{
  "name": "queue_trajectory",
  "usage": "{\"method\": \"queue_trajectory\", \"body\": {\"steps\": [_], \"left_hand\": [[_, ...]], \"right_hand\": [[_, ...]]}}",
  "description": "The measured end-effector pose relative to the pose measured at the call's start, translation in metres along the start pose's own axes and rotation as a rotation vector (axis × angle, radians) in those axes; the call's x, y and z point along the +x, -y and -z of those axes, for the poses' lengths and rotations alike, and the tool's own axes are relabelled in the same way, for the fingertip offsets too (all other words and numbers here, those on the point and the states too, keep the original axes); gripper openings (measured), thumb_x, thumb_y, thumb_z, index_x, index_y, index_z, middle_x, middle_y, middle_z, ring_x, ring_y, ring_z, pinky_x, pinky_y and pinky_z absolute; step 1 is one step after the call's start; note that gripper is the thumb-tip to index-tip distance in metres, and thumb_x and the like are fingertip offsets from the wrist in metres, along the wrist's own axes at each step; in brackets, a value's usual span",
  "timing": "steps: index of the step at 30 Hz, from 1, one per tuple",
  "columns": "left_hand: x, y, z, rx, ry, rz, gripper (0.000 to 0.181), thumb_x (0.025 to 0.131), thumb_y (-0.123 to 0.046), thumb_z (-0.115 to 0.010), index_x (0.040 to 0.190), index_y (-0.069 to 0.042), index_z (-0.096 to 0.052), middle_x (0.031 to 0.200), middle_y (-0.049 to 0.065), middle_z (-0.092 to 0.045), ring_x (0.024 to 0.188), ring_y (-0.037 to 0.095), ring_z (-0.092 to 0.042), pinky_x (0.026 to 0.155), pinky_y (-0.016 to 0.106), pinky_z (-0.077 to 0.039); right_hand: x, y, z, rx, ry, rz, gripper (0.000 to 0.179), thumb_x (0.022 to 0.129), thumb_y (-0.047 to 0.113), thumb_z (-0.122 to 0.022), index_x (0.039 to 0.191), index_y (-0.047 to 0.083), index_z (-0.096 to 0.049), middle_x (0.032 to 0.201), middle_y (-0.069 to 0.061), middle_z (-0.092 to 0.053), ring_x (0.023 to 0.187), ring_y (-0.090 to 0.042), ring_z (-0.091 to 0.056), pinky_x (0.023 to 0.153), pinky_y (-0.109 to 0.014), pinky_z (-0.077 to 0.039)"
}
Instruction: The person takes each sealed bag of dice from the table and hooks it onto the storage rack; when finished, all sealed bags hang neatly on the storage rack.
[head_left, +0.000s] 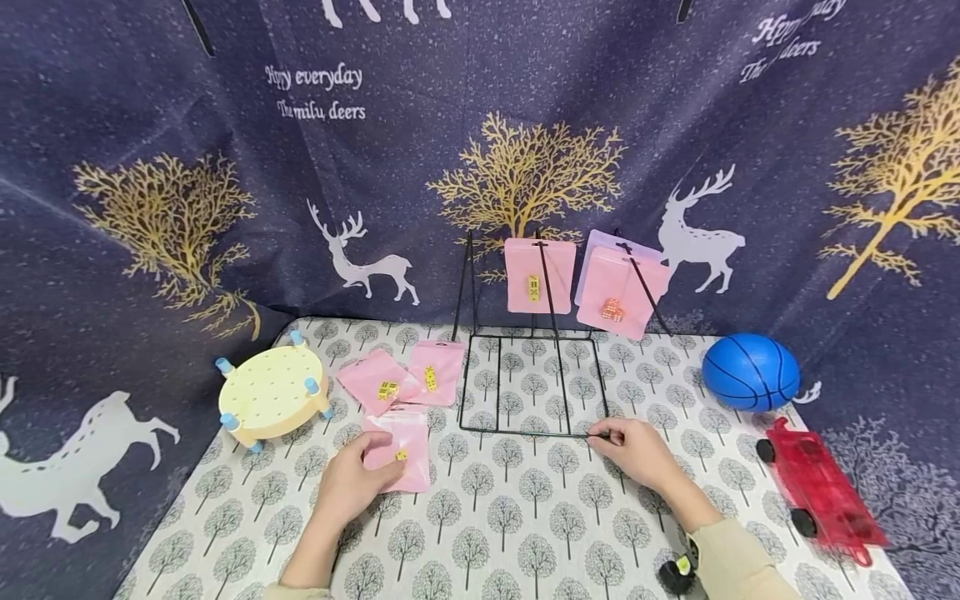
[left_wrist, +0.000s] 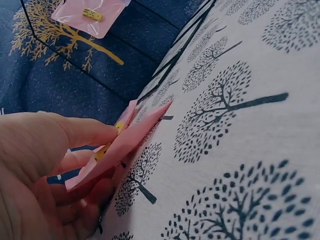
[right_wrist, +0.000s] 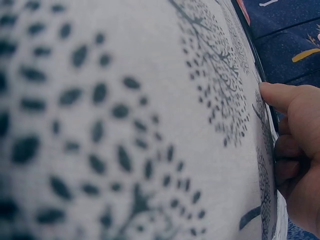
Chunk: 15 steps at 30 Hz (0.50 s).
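My left hand (head_left: 356, 479) grips a pink zip pouch (head_left: 416, 477) with yellow dice in it, thumb on its face. The left wrist view shows the pouch bent and tilted between thumb and fingers. At the front right corner of a black wire display rack (head_left: 525, 432), my right hand (head_left: 637, 450) pinches the frame. Two more pink pouches, one (head_left: 375, 375) overlapping the other (head_left: 444, 367), lie left of the rack. From the rack's prongs hang a pink pouch with yellow dice (head_left: 558, 275), a pink one with orange dice (head_left: 630, 287) and a lilac one (head_left: 600, 242) behind it.
A pale yellow toy stool with blue-tipped legs (head_left: 270, 392) lies at the left. A blue ball (head_left: 750, 372) and a red toy car (head_left: 825, 483) are at the right. Behind the tree-print tablecloth (head_left: 536, 517) hangs a dark deer-print curtain (head_left: 420, 150).
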<state>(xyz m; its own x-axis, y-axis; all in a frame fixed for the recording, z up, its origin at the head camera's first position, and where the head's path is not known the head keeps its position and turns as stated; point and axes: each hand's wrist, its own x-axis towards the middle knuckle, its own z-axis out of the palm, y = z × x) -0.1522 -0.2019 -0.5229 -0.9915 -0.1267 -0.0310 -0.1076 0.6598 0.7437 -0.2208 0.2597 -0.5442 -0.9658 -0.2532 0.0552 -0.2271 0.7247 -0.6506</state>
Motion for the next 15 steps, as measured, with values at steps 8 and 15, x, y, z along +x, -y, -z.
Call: {"method": "queue_trajectory", "body": {"steps": [8,15], "left_hand": [[-0.006,0.001,0.002,-0.041,0.007,-0.014,0.056,0.085,-0.029,-0.086,0.135,-0.017,-0.065,0.140,0.013,-0.063,0.135,0.043,-0.051,0.108,0.068,-0.036],[-0.016,-0.001,0.005,-0.090,-0.001,-0.023,0.061,0.085,-0.028,-0.087,0.139,-0.017,-0.062,0.143,0.019,-0.060,0.130,0.043,-0.055,0.105,0.066,-0.041]], "right_hand": [[0.000,0.000,-0.001,0.006,-0.005,-0.012,0.012,0.094,0.030,-0.079,0.105,0.025,-0.079,0.059,0.009,-0.041,0.052,-0.007,-0.033,0.054,-0.029,-0.037],[0.000,0.000,-0.001,0.001,-0.011,-0.016,0.011,0.094,0.030,-0.079,0.104,0.026,-0.079,0.059,0.009,-0.042,0.052,-0.007,-0.034,0.056,-0.030,-0.038]]}}
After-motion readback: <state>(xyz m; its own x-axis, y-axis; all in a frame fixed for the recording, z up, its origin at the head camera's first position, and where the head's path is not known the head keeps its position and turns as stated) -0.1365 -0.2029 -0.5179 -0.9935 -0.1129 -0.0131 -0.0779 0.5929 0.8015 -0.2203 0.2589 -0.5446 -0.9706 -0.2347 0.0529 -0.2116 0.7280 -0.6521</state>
